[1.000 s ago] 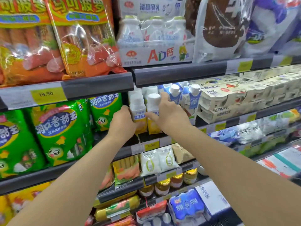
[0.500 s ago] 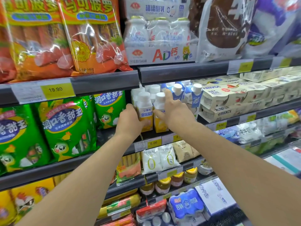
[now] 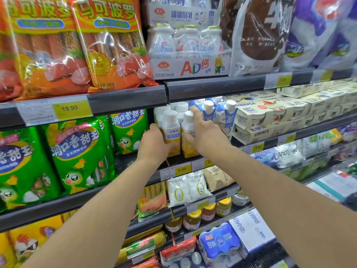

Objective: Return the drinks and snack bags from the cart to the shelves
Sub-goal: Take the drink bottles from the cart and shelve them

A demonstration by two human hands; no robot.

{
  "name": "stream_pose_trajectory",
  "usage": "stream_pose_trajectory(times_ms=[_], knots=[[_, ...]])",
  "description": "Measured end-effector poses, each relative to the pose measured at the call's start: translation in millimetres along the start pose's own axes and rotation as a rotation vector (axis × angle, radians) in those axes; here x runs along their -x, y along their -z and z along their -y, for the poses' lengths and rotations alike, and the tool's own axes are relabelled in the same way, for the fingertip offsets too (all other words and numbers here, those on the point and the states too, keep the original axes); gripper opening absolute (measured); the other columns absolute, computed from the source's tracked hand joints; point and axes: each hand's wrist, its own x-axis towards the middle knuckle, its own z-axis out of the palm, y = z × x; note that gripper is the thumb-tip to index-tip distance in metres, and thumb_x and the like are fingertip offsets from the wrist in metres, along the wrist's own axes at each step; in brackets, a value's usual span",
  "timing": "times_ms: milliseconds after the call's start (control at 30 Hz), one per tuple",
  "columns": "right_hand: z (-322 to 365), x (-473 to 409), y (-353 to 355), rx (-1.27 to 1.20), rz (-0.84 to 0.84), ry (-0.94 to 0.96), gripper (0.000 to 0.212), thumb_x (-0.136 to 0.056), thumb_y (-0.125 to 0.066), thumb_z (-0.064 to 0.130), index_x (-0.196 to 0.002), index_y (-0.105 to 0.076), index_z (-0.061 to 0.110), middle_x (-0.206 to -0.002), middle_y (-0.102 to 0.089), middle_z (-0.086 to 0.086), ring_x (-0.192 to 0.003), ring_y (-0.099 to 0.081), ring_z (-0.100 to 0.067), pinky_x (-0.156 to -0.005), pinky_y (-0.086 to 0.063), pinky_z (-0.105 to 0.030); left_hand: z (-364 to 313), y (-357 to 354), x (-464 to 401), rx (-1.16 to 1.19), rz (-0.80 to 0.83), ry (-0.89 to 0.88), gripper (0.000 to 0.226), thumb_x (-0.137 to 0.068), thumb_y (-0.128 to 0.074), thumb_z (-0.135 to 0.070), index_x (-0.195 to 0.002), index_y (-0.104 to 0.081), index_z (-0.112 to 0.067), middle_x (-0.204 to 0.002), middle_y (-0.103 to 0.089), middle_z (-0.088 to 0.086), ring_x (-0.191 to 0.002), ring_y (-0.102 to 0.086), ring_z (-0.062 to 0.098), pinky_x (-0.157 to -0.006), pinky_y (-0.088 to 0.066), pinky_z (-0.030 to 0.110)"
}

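Two white-capped yoghurt drink bottles with yellow bases stand side by side at the front of the middle shelf. My left hand wraps the lower left side of the left bottle. My right hand grips the right bottle, index finger stretched up past its cap. More white-capped bottles stand behind them. The cart is out of view.
Green sausage snack bags hang left of the bottles, orange sausage bags on the shelf above. Blue-white cartons and cream yoghurt packs stand right. Lower shelves hold milk pouches and jars.
Both hands have stayed on the two bottles at the shelf front. The view has shifted slightly, so the shelves sit further right in the frame.
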Motion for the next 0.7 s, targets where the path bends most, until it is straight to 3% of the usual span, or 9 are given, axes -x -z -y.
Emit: stream_pose_trajectory(times_ms=[100, 367, 533, 700], knots=[[1, 0, -1, -0.015, 0.013, 0.004, 0.077, -0.096, -0.053, 0.039, -0.153, -0.003, 0.026, -0.118, -0.06, -0.021, -0.103, -0.06, -0.04, -0.08, -0.052, -0.044, 2, 1, 0, 0.015, 0.01, -0.01, 0.061, -0.072, -0.084, -0.038, -0.113, -0.051, -0.007, -0.108, -0.067, 0.012, -0.101, -0.063, 0.03, -0.084, -0.054, 0.046], [1, 1, -6, -0.048, -0.02, -0.023, 0.082, -0.094, -0.055, 0.043, -0.153, 0.0, 0.027, -0.111, -0.065, -0.016, -0.094, -0.065, -0.035, -0.076, -0.054, -0.041, 5, 2, -1, 0.032, 0.018, -0.014, 0.062, -0.074, -0.083, -0.038, -0.115, -0.049, -0.007, -0.11, -0.067, 0.012, -0.1, -0.064, 0.029, -0.082, -0.055, 0.043], [-6, 12, -5, 0.002, -0.043, -0.01, 0.089, -0.094, -0.055, 0.048, -0.154, 0.005, 0.021, -0.106, -0.064, -0.014, -0.093, -0.065, -0.034, -0.074, -0.05, -0.04, 6, 3, 4, -0.043, 0.088, -0.007, 0.068, -0.076, -0.08, -0.041, -0.123, -0.046, -0.004, -0.117, -0.062, 0.012, -0.11, -0.059, 0.03, -0.075, -0.036, 0.03], [-21, 34, -3, 0.033, -0.112, -0.007, 0.06, -0.093, -0.055, 0.051, -0.134, -0.03, 0.015, -0.099, -0.067, -0.011, -0.091, -0.065, -0.034, -0.064, -0.046, -0.036, 16, 12, 6, -0.117, 0.208, -0.004, 0.068, -0.081, -0.07, -0.053, -0.119, -0.049, 0.0, -0.117, -0.061, 0.017, -0.108, -0.058, 0.034, -0.088, -0.05, 0.042]])
